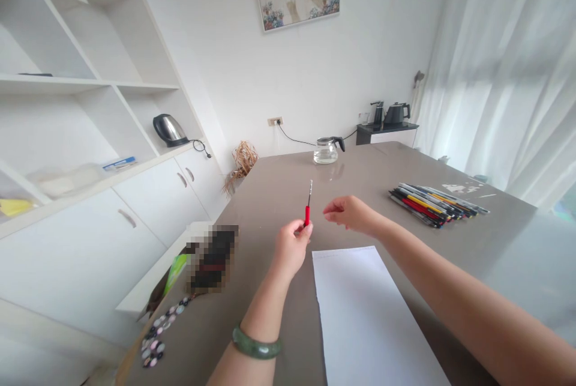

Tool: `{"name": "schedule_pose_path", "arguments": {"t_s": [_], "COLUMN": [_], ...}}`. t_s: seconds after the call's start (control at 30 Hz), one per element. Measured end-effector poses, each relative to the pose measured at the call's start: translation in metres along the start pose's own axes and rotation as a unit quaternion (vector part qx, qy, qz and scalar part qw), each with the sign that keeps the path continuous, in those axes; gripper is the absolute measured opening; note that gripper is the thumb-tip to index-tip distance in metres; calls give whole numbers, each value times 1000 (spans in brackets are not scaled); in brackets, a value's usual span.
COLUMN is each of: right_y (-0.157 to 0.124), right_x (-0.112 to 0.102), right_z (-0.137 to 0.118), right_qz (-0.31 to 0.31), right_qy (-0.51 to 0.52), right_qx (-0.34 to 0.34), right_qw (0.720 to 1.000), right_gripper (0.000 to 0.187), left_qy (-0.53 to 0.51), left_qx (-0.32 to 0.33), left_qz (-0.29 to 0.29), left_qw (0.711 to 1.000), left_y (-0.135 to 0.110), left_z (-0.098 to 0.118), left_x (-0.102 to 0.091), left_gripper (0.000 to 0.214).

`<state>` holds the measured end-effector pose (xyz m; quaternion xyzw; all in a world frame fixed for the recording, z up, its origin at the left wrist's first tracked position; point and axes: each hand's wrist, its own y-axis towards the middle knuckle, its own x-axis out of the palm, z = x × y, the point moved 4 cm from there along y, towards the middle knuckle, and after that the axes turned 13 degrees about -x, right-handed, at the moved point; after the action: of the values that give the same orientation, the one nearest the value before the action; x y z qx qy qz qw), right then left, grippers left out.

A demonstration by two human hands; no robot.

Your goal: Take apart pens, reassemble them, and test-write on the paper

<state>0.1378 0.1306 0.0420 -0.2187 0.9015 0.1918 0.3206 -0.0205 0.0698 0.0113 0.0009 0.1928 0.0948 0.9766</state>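
My left hand (292,248), with a green bangle on its wrist, is closed around the lower end of a red pen barrel (307,216). The barrel stands nearly upright, and a thin dark rod with a pale upper end, like a pen refill (310,189), sticks out of its top. To the right, apart from the pen, my right hand (351,215) hovers above the table with its fingers curled together. Whether anything is between those fingers cannot be made out. Below both hands lies a sheet of white paper (369,314) on the brown table (288,185).
A pile of pens (434,203) lies at right, with white scraps (459,188) behind it. A glass pot (326,150) stands at the far edge. At left are a blurred dark object (213,260) and a bead string (155,344), near white cabinets (139,212).
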Motion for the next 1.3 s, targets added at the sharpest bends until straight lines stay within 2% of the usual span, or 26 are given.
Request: {"name": "schedule_pose_path", "arguments": {"t_s": [0.03,0.13,0.23,0.37,0.47,0.53,0.67,0.8,0.83,0.9,1.03,1.17,1.3], "right_y": [6,24,38,48,48,46,36,20,15,1,-28,-46,-49], "right_x": [6,25,45,68,78,78,56,11,-3,-30,-71,-88,-85], "right_z": [4,12,14,14,13,12,11,9,8,1,-22,-43,-50], "right_qz": [-12,-26,-37,-44,-47,-44,-9,60,118,231,380,420,409], "right_qy": [-55,-119,-160,-199,-208,-206,-189,-156,-105,-17,96,143,148], "right_qx": [13,28,49,74,73,68,49,34,24,-16,-92,-141,-139], "right_qw": [998,992,985,976,974,975,981,985,987,973,916,885,890], "right_gripper": [23,19,28,40,33,25,20,26,27,30,24,15,15], "left_qy": [-4,-1,4,11,23,32,51,75,81,92,102,108,115], "left_qx": [0,-3,-5,-10,-14,-13,-4,24,32,44,57,58,59], "left_qz": [15,65,101,123,127,122,108,77,66,45,10,-4,-7], "left_qw": [1000,998,995,992,992,992,993,994,994,994,993,992,992], "left_y": [2,7,11,13,11,10,6,-1,-3,-6,-12,-15,-14], "left_z": [-1,-4,-7,-9,-7,-5,-2,3,4,5,7,9,8], "left_x": [-5,-18,-27,-30,-30,-29,-25,-13,-9,-1,9,13,15], "left_gripper": [38,39,38,35,33,32,31,31,31,32,35,37,37]}}
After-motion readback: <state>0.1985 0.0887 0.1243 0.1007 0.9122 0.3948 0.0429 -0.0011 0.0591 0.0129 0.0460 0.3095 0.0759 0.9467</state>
